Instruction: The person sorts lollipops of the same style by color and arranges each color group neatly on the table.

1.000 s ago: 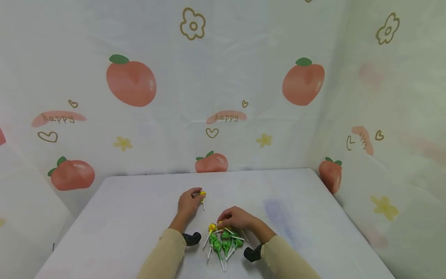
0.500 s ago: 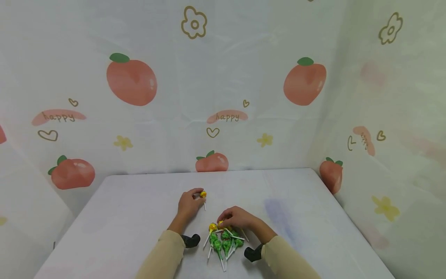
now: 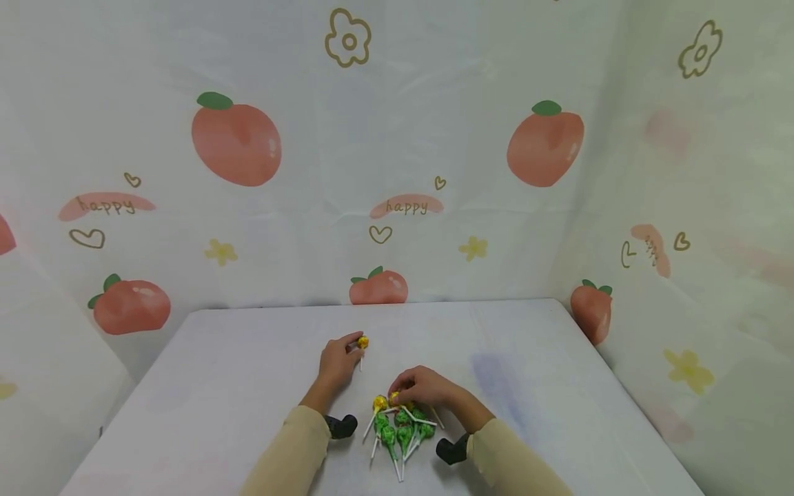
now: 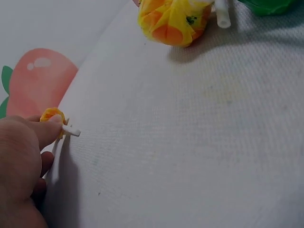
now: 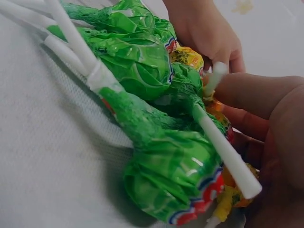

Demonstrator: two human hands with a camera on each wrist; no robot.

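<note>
Since the frame a second ago, we're seeing one small change: the far yellow lollipop is showing more of its head, its stick tipping slightly the other way. Both hands are otherwise staying put. Going left to right, we're seeing a tan left sleeve, a black wrist piece, then the left hand, which is pinching that far lollipop between thumb and finger toward the back of the white table, apart from the pile. We're unable to tell if its stick is touching the table. Next, a loose yellow lollipop is lying at the pile's left edge. Green lollipops are bunching beside it, sticks mostly pointing nearward. At the pile's far side, the right hand is pinching another yellow lollipop, fingers curling around it. Further right, we're seeing a tan right sleeve and a bluish smudge on the table
</note>
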